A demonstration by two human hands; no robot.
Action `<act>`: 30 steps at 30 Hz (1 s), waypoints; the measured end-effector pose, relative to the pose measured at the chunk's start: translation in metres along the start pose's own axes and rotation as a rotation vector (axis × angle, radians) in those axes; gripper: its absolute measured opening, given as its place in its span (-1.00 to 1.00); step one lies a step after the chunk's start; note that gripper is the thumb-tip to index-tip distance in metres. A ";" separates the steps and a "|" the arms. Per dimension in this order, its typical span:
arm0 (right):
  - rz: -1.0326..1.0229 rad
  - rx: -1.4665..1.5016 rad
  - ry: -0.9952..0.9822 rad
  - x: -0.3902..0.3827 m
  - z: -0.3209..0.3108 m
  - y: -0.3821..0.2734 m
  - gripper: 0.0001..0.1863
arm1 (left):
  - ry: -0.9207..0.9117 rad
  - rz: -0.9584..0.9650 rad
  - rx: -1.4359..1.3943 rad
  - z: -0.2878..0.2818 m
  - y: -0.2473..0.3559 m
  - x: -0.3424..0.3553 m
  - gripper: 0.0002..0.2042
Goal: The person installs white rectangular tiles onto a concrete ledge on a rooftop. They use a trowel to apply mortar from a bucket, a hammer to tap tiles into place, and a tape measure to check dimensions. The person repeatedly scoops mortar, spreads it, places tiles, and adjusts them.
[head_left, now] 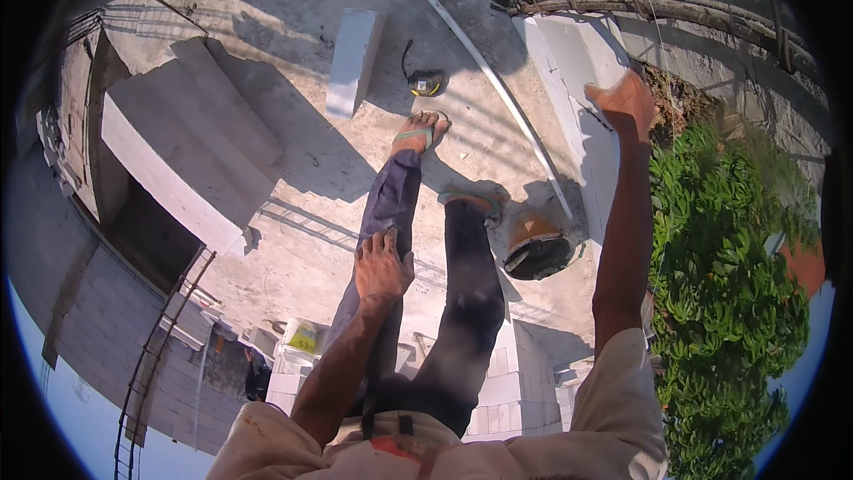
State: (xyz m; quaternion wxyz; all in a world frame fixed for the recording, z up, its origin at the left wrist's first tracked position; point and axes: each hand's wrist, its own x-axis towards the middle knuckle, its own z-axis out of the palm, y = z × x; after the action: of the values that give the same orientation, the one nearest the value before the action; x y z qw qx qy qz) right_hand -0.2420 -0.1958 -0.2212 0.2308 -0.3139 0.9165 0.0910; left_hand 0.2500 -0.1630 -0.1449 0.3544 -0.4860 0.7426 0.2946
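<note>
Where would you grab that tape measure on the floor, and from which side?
Probably by the rounded case of the tape measure, across its opposite edges, coming down from above and slightly from the right. It is compact and lies on the floor, with bare concrete to its right; the pale block is on its left, and the left foot is close on the near side.

The white pipe [489, 71] is cut by the upper edge. The legs [471, 302] partly hide the pale blocks [526, 373]. Beside the right hand [626, 102], a thin dark thing [593, 116] is too small to tell. The round container [533, 229] is too dark inside.
</note>
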 end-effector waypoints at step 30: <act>1.109 1.583 -0.397 -0.474 0.557 0.002 -0.60 | -0.041 0.413 0.551 0.033 -0.008 -0.014 -0.42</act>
State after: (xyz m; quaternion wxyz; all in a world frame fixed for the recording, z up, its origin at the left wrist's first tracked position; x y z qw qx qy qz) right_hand 0.2905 0.2317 -0.4822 0.4483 0.4264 0.6749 -0.4022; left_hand 0.2686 -0.1333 -0.1533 0.4199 -0.2055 0.8697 0.1581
